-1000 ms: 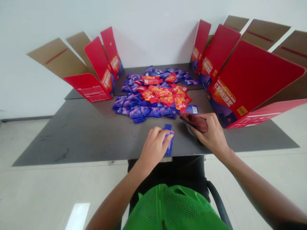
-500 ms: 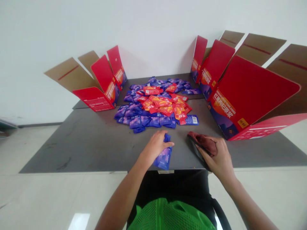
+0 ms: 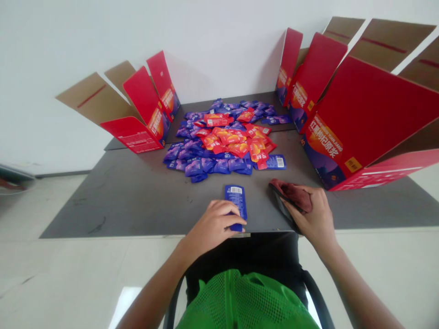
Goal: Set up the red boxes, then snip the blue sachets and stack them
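1. Head view: my left hand [image 3: 216, 224] curls over the near end of a blue pouch [image 3: 236, 197], barcode up on the grey table [image 3: 137, 196]; whether it pinches, I cannot tell.
2. My right hand [image 3: 317, 217] grips a dark-red bundle [image 3: 301, 198].
3. Pouch pile [image 3: 206, 163] lies beyond.

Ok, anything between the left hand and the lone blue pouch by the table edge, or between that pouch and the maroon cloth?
Nothing visible: the left hand covers the near end of the pouch, and table shows between pouch and cloth.
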A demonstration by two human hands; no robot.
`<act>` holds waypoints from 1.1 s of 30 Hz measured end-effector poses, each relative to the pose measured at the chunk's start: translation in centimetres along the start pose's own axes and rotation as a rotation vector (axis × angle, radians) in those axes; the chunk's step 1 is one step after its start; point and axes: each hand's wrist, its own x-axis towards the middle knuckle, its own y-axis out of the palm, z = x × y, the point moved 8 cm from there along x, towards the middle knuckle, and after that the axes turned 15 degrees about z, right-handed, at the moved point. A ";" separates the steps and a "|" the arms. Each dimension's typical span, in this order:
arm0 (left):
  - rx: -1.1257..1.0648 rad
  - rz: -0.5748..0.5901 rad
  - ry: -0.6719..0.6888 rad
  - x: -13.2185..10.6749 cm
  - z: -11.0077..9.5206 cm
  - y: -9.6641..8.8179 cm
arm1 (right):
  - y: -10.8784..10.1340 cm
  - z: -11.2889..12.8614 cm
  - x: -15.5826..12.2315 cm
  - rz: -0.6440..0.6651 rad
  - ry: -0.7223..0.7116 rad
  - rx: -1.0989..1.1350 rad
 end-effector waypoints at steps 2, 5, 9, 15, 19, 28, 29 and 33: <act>0.032 0.032 -0.024 -1.3 -0.1 1.6 | 0.0 -0.1 0.0 0.010 0.012 0.000; 0.110 -0.051 -0.045 -2.9 -1.0 2.7 | 0.1 0.1 0.6 0.073 0.009 -0.015; 0.230 -0.217 -0.054 -3.9 -2.6 3.9 | 0.0 2.0 2.6 0.186 -0.072 -0.011; 0.269 -0.305 -0.061 -4.1 -2.4 5.6 | -0.1 9.1 5.3 0.215 -0.286 0.100; 0.260 -0.250 -0.041 -4.3 -2.0 6.4 | 5.3 13.6 3.8 0.512 -0.576 0.115; 0.261 -0.290 -0.033 -4.7 -2.3 6.0 | 10.6 11.9 8.3 0.619 -0.673 -0.031; 0.260 -0.299 -0.036 -4.7 -2.3 5.9 | 10.4 11.8 9.3 0.609 -0.663 -0.077; 0.252 -0.332 -0.051 -4.8 -2.4 5.5 | 8.2 13.0 10.2 0.478 -0.611 -0.132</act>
